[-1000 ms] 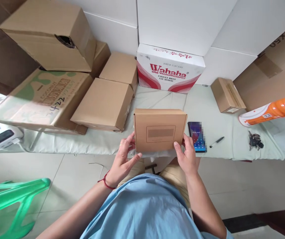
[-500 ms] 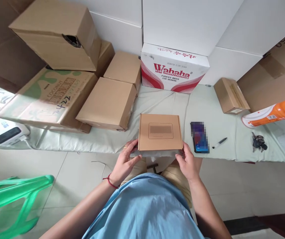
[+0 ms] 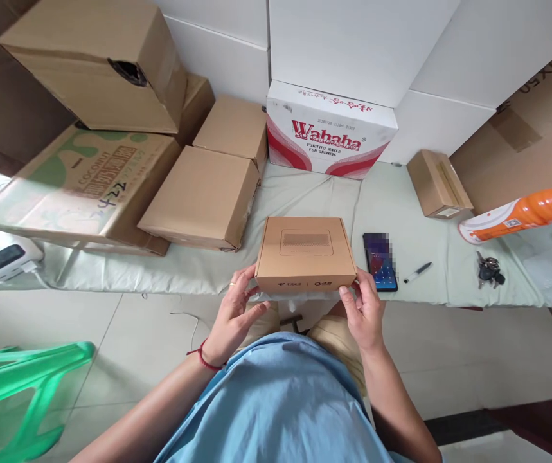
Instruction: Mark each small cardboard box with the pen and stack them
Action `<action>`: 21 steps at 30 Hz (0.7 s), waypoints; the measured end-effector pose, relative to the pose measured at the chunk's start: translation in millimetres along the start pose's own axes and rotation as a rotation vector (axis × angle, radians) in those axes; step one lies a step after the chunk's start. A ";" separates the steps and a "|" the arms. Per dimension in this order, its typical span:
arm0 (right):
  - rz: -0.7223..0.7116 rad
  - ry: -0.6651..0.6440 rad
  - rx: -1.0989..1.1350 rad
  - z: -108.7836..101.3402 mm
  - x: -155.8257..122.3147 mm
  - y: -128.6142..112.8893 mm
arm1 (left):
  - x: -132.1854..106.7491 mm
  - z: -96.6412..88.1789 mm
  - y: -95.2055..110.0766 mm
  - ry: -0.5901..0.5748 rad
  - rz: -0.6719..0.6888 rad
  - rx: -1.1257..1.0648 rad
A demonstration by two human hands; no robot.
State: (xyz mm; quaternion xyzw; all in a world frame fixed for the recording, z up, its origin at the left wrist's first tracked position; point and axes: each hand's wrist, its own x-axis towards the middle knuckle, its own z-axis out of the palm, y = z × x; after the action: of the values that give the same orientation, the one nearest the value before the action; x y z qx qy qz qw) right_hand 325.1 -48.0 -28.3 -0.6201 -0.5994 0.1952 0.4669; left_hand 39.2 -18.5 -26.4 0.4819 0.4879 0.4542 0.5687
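Grasped at 8 o'clock by left hand [image 3: 232,316], with thumb clear; risked dropping small carton [image 3: 304,265], at the worktop's [image 3: 311,198] 6 o'clock edge, from so light a grip. Grasped at 4 o'clock by right hand [image 3: 365,316], with thumb against front. Toward 3 o'clock, risked knocking phone [image 3: 380,262] by swinging wide.

A smooth white wall [image 3: 338,45] of large rectangular panels with thin seams rises behind a long counter [image 3: 309,193] draped in creased, pale grey-green cloth. The floor [image 3: 145,360] is laid with big, glossy, light-grey tiles, their joints showing as fine lines. A bright green plastic stool [image 3: 39,370] stands at the lower left. At the lower right lies a dark reddish-brown surface [image 3: 545,421], its nature unclear. Soft light falls across the room, with the upper left corner in shade.
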 end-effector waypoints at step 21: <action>-0.130 0.102 -0.143 -22.3 17.4 -35.3 | 0.3 -8.8 39.4 0.006 0.090 -0.125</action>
State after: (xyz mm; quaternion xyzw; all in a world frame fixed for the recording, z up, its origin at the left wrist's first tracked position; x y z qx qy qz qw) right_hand 326.8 -45.1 16.8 -0.6209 -0.6261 0.0893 0.4631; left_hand 28.6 -12.4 12.2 0.4656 0.4381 0.5105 0.5750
